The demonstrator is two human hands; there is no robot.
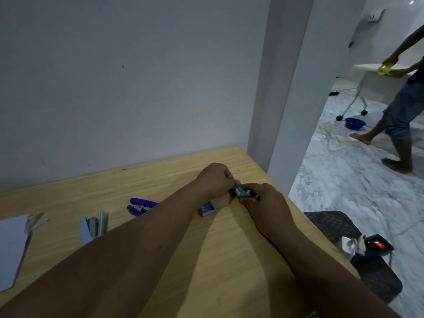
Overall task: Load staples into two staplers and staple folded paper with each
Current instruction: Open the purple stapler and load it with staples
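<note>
2 hands meet over the far right part of the wooden table (174,260), both closed on a small teal staple box (242,192): the left hand (215,180) pinches its far end and the right hand (263,200) grips its near end, fingers curled tight around it. Judging by that pinch, the step in hand is opening this box to get a strip of staples out; whether it is open yet is too blurred to tell. A 2nd, blue staple box (206,209) lies on the table just beside the left wrist. The purple stapler (142,205) sits further left with its top swung open, and the pale blue stapler (94,224) lies nearer the paper, also open, so both look ready for loading. White paper (12,244) rests at the table's left edge. To do this well, hold the box level and low over the table, slide the inner tray out slowly, and lift 1 strip by its sides so it does not break or scatter.
</note>
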